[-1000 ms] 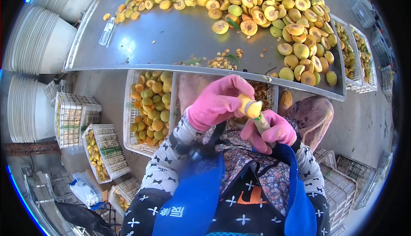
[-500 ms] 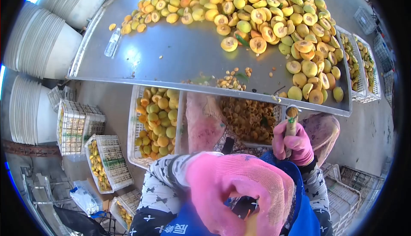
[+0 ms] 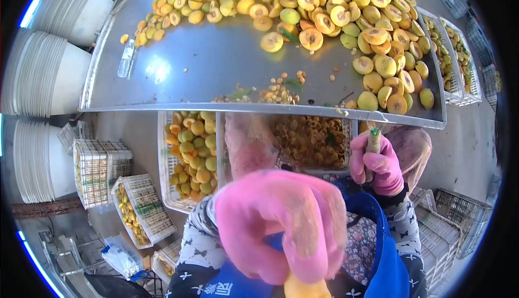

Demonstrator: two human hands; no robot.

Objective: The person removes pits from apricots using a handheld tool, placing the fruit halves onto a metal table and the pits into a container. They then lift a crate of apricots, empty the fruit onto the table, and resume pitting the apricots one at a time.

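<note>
My left hand (image 3: pixel 284 219), in a pink glove, is raised close to the camera with its fingers curled down. Its fingertips pinch a yellow-orange piece of peach (image 3: pixel 307 289), partly cut off by the lower frame edge. My right hand (image 3: pixel 381 163), also gloved in pink, is wrapped round the wooden handle of a pitting tool (image 3: pixel 373 142). A thin metal loop tops that handle, just below the table's front edge. On the steel table (image 3: pixel 216 71) lies a large heap of halved peaches (image 3: pixel 319 6), many with pits showing. Loose pits (image 3: pixel 278 94) lie by the front edge.
Below the table stand a white crate of peach halves (image 3: pixel 197 155) and a bin of brownish scraps (image 3: pixel 311 141). A plastic bottle (image 3: pixel 126 59) is on the table's left. Stacked white tubs (image 3: pixel 40 74) and fruit crates (image 3: pixel 143 209) stand left; more crates (image 3: pixel 440 233) are right.
My left hand has moved up and left in view, still with the fruit. The brown lump at the tool's tip is gone, and its loop now shows. The view has shifted slightly.
</note>
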